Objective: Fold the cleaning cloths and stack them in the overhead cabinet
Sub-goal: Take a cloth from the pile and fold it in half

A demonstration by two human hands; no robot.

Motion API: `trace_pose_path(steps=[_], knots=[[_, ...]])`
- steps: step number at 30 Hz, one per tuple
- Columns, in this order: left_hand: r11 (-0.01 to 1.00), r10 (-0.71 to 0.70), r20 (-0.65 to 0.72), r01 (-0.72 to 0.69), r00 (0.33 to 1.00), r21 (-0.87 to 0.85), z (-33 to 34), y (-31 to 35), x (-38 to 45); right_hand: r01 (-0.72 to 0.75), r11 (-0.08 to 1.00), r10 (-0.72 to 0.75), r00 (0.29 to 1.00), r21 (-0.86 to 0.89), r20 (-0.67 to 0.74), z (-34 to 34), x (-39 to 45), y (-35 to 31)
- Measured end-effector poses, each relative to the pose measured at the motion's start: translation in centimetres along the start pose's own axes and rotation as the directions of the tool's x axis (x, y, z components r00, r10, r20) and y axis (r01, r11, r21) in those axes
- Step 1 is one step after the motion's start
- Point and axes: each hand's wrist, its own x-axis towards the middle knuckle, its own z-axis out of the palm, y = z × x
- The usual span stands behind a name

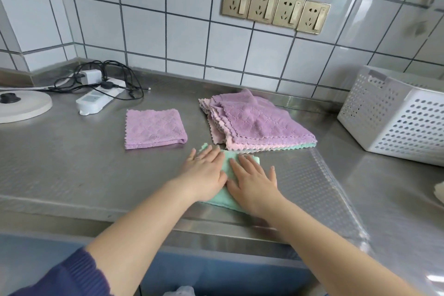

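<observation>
Left hand (204,176) and right hand (254,185), fingers spread flat, press the green cloth (227,167) on the desk (72,163), just before the cloth pile (257,122)

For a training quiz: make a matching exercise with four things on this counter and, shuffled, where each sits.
Things:
1. green cloth
2. folded purple cloth
3. cloth pile
4. white basket

Places:
A. far right of the counter
B. under the left hand and right hand
C. alone, left of the pile
D. between the folded cloth and the basket

Pairs: 1-B, 2-C, 3-D, 4-A
</observation>
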Motion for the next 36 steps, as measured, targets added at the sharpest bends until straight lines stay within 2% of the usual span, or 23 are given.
trace_pose_path(steps=[5, 7, 9, 11, 14, 15, 17, 19, 22, 23, 25, 26, 27, 29, 32, 34, 36], knots=[[0.999, -0.03, 0.012, 0.029, 0.999, 0.014, 0.3, -0.8, -0.6, -0.155, 0.985, 0.159, 0.985, -0.074, 0.06, -0.6, -1.4, 2.1], [0.997, -0.074, 0.015, 0.074, 0.997, 0.015, 0.2, -1.0, -0.8, -0.175, 0.983, 0.178, 0.983, -0.06, 0.053, -1.0, -2.1, 2.6], [0.993, -0.114, 0.004, 0.114, 0.993, 0.004, 0.1, -1.4, -0.9, -0.124, 0.992, 0.124, 0.992, 0.022, -0.008, -1.4, -2.7, 2.3], [0.991, -0.133, -0.006, 0.133, 0.991, -0.029, -0.1, -1.8, -1.0, -0.053, 0.977, 0.072, 0.994, 0.208, -0.085, -1.5, -2.9, 1.6], [0.982, -0.153, -0.037, 0.148, 0.988, -0.117, -0.1, -2.4, -1.2, 0.043, 0.869, 0.066, 0.977, 0.493, -0.203, -1.4, -2.5, 0.7], [0.976, -0.155, -0.064, 0.142, 0.986, -0.167, -0.3, -2.7, -1.4, 0.059, 0.797, 0.099, 0.969, 0.601, -0.225, -1.5, -2.1, 0.2], [0.926, -0.159, -0.127, 0.104, 0.979, -0.363, -1.0, -3.1, -1.8, 0.06, 0.55, 0.201, 0.959, 0.833, -0.202, -2.0, -1.5, -0.5], [0.789, -0.213, -0.159, 0.074, 0.964, -0.609, -1.9, -3.9, -2.3, 0.081, 0.285, 0.226, 0.963, 0.955, -0.149, -3.1, -0.7, -1.4], [0.566, -0.339, -0.149, 0.075, 0.929, -0.821, -3.2, -5.8, -2.8, 0.104, 0.018, 0.156, 0.982, 0.994, -0.105, -5.4, 0.5, -2.8], [0.451, -0.372, -0.105, 0.08, 0.922, -0.889, -3.5, -6.4, -2.9, 0.105, -0.029, 0.134, 0.986, 0.994, -0.1, -6.0, 1.0, -3.2], [0.144, -0.382, 0.006, 0.066, 0.924, -0.987, -4.4, -7.6, -3.2, 0.106, -0.064, 0.098, 0.99, 0.992, -0.1, -7.0, 2.4, -4.2], [0.058, -0.381, 0.015, 0.04, 0.924, -0.998, -4.7, -8.2, -3.3, 0.102, -0.062, 0.086, 0.992, 0.993, -0.097, -7.3, 3.2, -4.6], [0.04, -0.4, -0.014, 0.003, 0.916, -0.999, -5.2, -9.2, -3.3, 0.096, -0.056, 0.068, 0.993, 0.994, -0.092, -7.5, 4.1, -5.3], [0.09, -0.425, -0.094, -0.062, 0.9, -0.994, -6.1, -10.9, -2.8, 0.068, -0.009, 0.04, 0.997, 0.998, -0.068, -7.8, 5.7, -6.2], [0.324, -0.424, -0.221, -0.081, 0.878, -0.943, -7.8, -13.8, -2.1, 0.037, 0.11, -0.007, 0.999, 0.993, -0.036, -7.5, 9.4, -7.8], [0.48, -0.423, -0.284, -0.053, 0.86, -0.876, -8.4, -15.6, -1.3, 0.035, 0.226, -0.017, 0.999, 0.974, -0.032, -7.0, 12.0, -8.7], [0.566, -0.423, -0.32, -0.029, 0.848, -0.824, -8.5, -17.1, -0.6, 0.039, 0.375, -0.024, 0.999, 0.926, -0.032, -6.1, 14.2, -9.3]])
